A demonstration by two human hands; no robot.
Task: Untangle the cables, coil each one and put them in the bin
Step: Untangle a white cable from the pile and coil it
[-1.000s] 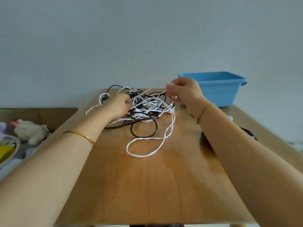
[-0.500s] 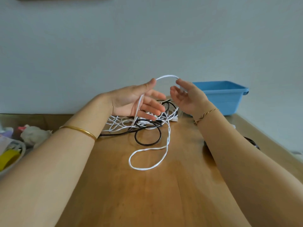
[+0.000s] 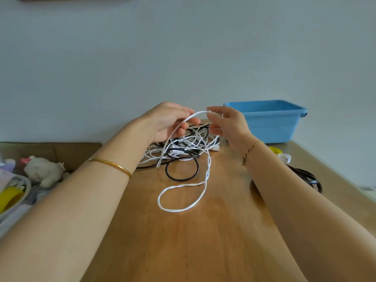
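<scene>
Left edge of frame, below table level: a stuffed toy among clutter.

Left hand, centre frame, raised above the table: fingers half curled. The white cable runs across them just under the thumb; whether it is clamped there cannot be told.

Below the hands, the cable tangle lies at the table's far middle. A black cable loop and the white cable's loop trail toward the near edge.

Right hand: thumb and forefinger pinch the white cable's end, other fingers loosely bent.

Blue bin: far right corner, well apart from the tangle.

A black coil lies at the right edge. Bare wood spans the near half of the table.
</scene>
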